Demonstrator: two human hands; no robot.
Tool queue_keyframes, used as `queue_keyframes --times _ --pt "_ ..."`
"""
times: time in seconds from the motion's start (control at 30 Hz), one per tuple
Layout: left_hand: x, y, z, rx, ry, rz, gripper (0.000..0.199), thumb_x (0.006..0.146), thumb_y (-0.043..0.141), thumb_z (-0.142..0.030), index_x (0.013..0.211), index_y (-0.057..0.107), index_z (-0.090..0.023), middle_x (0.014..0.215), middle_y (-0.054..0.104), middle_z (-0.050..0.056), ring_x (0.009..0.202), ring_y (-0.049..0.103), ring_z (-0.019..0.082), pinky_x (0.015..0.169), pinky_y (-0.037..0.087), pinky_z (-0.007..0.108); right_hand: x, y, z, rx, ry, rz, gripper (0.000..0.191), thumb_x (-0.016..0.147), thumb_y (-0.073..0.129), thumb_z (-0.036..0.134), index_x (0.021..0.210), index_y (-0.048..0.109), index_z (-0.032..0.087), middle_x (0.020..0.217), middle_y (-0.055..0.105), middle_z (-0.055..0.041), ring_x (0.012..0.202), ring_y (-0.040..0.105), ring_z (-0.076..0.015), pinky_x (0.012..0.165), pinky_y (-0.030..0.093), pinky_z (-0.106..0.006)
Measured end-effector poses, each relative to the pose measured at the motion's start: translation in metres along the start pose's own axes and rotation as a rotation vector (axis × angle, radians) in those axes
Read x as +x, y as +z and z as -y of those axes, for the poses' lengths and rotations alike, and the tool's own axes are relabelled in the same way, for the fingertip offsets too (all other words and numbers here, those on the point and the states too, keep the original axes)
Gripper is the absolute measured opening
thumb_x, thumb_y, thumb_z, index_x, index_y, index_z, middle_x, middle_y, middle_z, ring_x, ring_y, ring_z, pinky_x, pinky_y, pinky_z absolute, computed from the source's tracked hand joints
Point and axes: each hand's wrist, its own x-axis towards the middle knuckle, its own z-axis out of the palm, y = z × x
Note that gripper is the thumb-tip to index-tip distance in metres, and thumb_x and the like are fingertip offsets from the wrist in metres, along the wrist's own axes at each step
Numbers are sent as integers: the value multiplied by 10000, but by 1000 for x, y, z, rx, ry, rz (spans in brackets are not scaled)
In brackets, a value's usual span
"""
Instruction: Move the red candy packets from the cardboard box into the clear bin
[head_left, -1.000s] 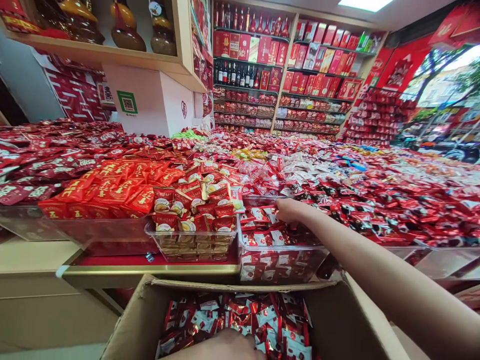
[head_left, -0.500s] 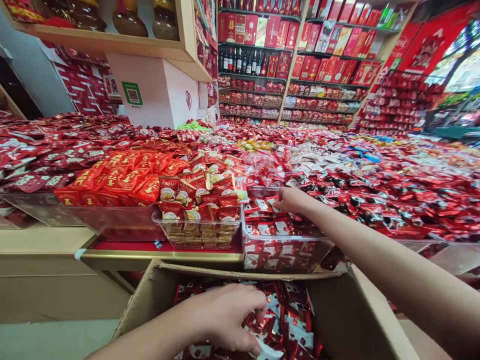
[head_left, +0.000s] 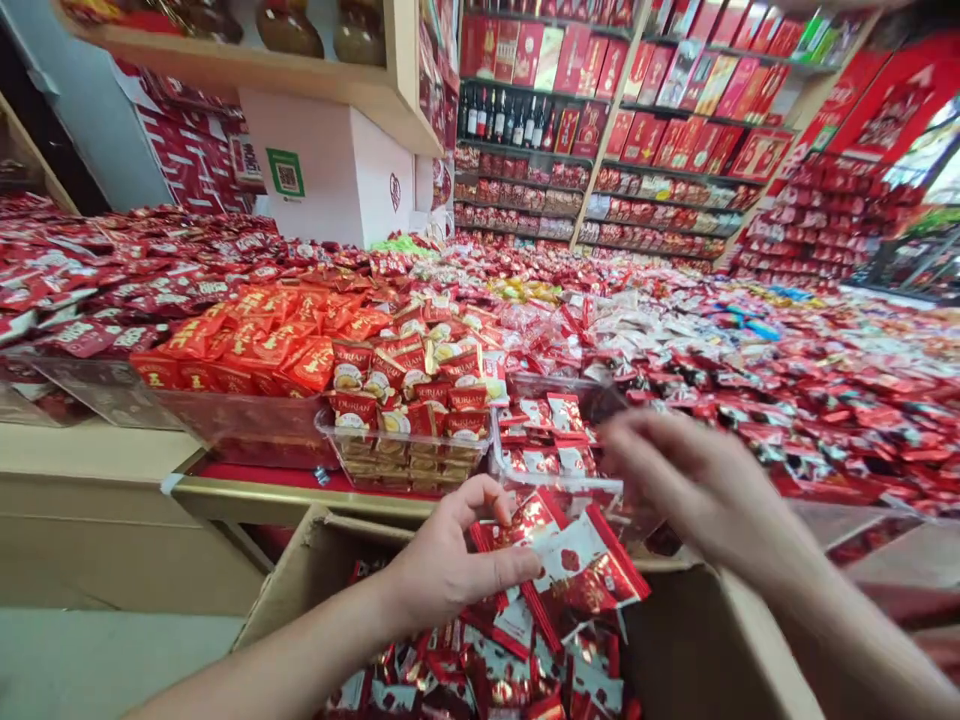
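My left hand (head_left: 472, 560) is closed on a few red-and-white candy packets (head_left: 577, 565), thumb on top, above the cardboard box (head_left: 720, 650). Loose packets of the same kind (head_left: 480, 670) fill the box below. Smeared by motion, my right hand (head_left: 682, 470) is over the right side of a clear plastic bin (head_left: 559, 482); whether its fingers hold anything is not visible. Inside that bin, more red-and-white packets (head_left: 566, 415) lie in neat rows.
To the left stand a bin of durian packets (head_left: 409, 400) and a bin of orange-red packets (head_left: 247, 340). Heaps of wrapped sweets (head_left: 750, 410) spread right and behind. A white pillar (head_left: 315, 190) and stocked shelves (head_left: 540, 110) rise at the back.
My left hand has come up out of the box with packets in its grip. My right hand has drawn back from the bin's packets toward me and right. The view has tilted slightly.
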Motion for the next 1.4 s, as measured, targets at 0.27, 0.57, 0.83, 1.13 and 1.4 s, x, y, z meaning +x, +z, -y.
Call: queue_keyframes --times 0.27,0.57,0.83,1.13,1.4 --pt "4 -2 1 -70 32 -43 358 685 705 -310 758 375 -190 764 483 -47 641 450 71 597 369 195 -37 30 -22 816 323 188 265 674 697 393 725 568 168 641 553 13 570 488 -96 538 401 -216" --pt "-7 -10 -2 542 171 147 590 732 657 -258 1235 354 -304 994 563 17 861 542 171 786 437 297 -43 33 -20 904 338 -85 294 742 652 370 932 470 240 625 519 46 547 477 -101 512 377 -215" --pt "-6 2 12 273 83 -122 327 729 662 -372 1023 588 -248 1063 617 34 919 582 204 822 458 308 -46 36 -25 1000 179 102 360 734 635 450 1018 520 260 781 561 9 647 528 -110 587 461 -231" --pt "-10 6 4 525 598 78 309 727 644 -102 994 571 -239 850 575 12 752 542 134 669 450 221 -57 45 -15 938 146 -156 126 826 577 244 926 507 276 763 557 46 579 509 -48 520 433 -137" --pt "-5 6 12 634 723 229 308 827 543 -160 1124 492 -226 953 544 80 793 544 152 673 475 238 -64 57 -4 1034 111 -107 188 840 559 250 969 429 295 835 600 35 735 562 -85 663 460 -201"
